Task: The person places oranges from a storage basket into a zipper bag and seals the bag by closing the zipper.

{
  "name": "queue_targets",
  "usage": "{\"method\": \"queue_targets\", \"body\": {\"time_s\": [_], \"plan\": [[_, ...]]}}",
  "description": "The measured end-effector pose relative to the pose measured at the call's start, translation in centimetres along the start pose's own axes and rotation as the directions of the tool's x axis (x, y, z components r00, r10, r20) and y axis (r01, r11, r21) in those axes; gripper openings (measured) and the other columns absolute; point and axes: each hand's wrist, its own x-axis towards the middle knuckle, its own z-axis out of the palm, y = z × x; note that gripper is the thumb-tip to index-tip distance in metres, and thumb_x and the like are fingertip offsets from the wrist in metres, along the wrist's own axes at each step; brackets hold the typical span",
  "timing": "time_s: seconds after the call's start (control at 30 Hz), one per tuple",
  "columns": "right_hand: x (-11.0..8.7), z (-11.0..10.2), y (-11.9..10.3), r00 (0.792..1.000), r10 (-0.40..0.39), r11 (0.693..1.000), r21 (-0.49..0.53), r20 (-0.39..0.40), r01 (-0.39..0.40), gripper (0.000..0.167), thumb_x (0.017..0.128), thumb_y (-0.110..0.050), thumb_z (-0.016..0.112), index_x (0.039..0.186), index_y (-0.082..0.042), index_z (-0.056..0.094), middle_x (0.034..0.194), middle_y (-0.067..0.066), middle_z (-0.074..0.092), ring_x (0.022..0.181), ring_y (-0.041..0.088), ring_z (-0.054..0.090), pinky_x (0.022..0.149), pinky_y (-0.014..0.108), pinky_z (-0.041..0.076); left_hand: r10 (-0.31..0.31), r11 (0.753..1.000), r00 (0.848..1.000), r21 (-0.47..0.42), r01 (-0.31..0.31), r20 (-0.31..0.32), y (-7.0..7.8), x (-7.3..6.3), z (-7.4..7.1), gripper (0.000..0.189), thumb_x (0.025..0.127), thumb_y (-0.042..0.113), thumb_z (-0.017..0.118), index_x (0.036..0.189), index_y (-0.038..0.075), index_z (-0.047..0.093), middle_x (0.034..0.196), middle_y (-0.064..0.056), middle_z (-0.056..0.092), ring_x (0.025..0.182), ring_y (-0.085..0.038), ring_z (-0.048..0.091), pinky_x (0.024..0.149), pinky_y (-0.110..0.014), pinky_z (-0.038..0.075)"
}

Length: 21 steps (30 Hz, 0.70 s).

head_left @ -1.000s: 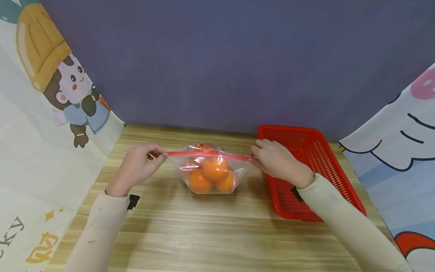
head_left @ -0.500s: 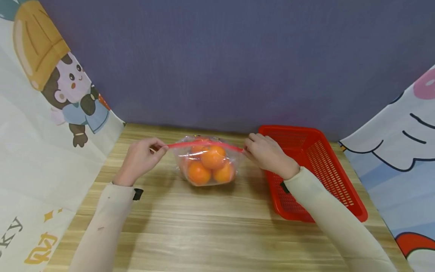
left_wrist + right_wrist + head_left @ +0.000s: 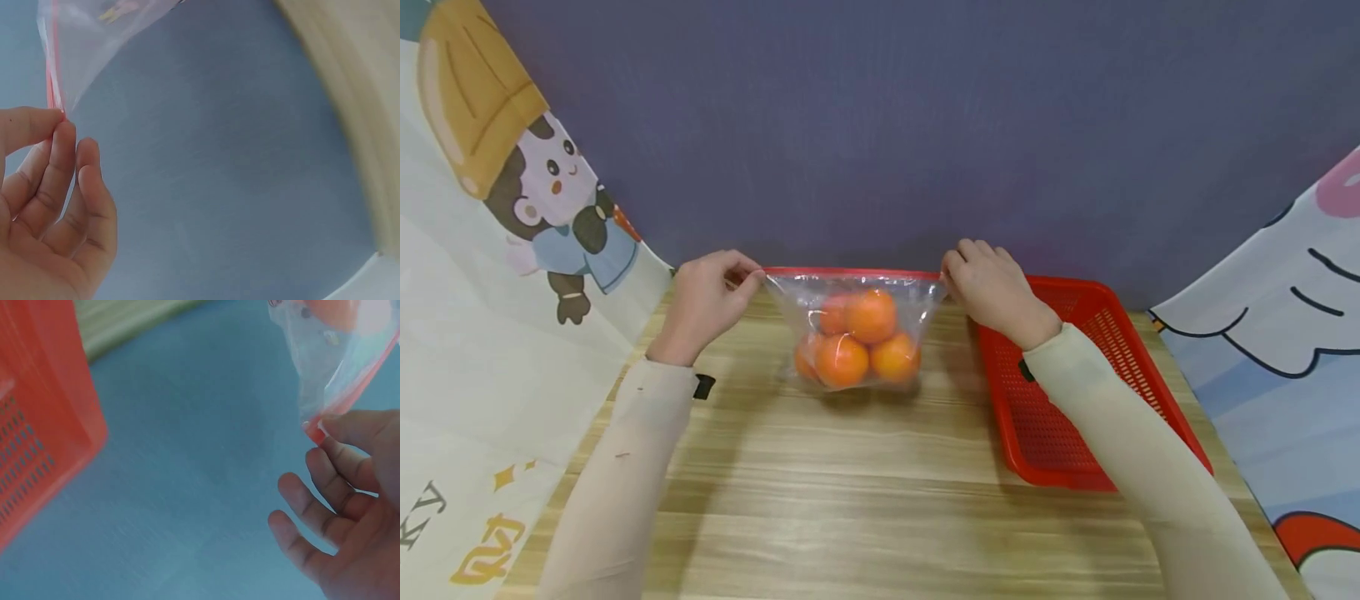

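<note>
A clear zip bag (image 3: pixel 797 304) with a red zip strip (image 3: pixel 853 272) hangs stretched between both hands in the head view. Several oranges (image 3: pixel 871 317) are piled inside it. The left hand (image 3: pixel 703 304) pinches the strip's left end between thumb and index finger; the left wrist view shows that corner of the bag (image 3: pixel 84 50) at the fingertips. At the other end, the right hand (image 3: pixel 992 292) pinches the right corner the same way, its other fingers loosely bent in the right wrist view. Whether the bag's bottom touches the table is hard to tell.
A red plastic basket (image 3: pixel 1037 450) with slotted sides stands on the wooden table (image 3: pixel 850 500), under and beside the right forearm. A dark blue-grey backdrop (image 3: pixel 880 142) rises behind the table. Printed cloths (image 3: pixel 475 333) flank both sides.
Both hands have moved up and away toward the backdrop, lifting the red strip. The bag is now drawn taller and tauter, with the oranges hanging in its lower part.
</note>
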Motion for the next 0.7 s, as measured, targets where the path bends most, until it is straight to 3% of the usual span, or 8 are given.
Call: {"method": "queue_targets", "body": {"time_s": [0.2,0.4,0.53,0.7], "plan": [[1.7,-0.7,1.1,0.999,0.040,0.999,-0.017,-0.032,-0.041,0.014,0.096,-0.012,0.063,0.093,0.001,0.063,0.081,0.011,0.051,0.071,0.030,0.048,0.057,0.039,0.039,0.013,0.999,1.000,0.033,-0.013,-0.027,0.5,2.2,-0.4,0.014,0.094,0.016,0.066,0.093,0.006,0.076,0.085,-0.009,0.071,0.069,-0.024,0.067,0.067,-0.043,0.052],[1.7,-0.6,1.0,0.997,0.042,0.999,-0.020,-0.072,-0.043,0.012,0.096,-0.010,0.062,0.094,0.002,0.063,0.081,0.012,0.050,0.070,0.030,0.046,0.056,0.038,0.036,-0.027,1.000,0.999,0.007,0.028,-0.021,0.2,2.6,-0.3,0.017,0.096,0.019,0.064,0.097,0.008,0.077,0.088,-0.006,0.071,0.074,-0.023,0.066,0.069,-0.043,0.051],[0.7,-0.5,0.0,0.992,-0.020,0.999,-0.045,-0.125,0.014,0.012,0.096,-0.008,0.062,0.092,0.003,0.061,0.079,0.012,0.048,0.065,0.028,0.042,0.054,0.037,0.030,-0.016,1.000,1.000,0.020,0.016,0.000,-0.4,1.6,-0.2,0.017,0.097,0.020,0.065,0.098,0.007,0.076,0.087,-0.007,0.071,0.074,-0.024,0.066,0.070,-0.043,0.051],[-2.3,-0.4,-2.5,0.989,-0.067,0.997,-0.041,-0.130,0.062,0.012,0.095,-0.008,0.066,0.089,0.001,0.060,0.080,0.011,0.050,0.067,0.028,0.045,0.056,0.038,0.035,0.023,0.999,0.999,0.036,-0.025,0.049,-0.8,-1.4,-0.5,0.011,0.095,0.016,0.069,0.096,0.008,0.076,0.086,-0.006,0.070,0.073,-0.023,0.065,0.068,-0.043,0.053]]}}
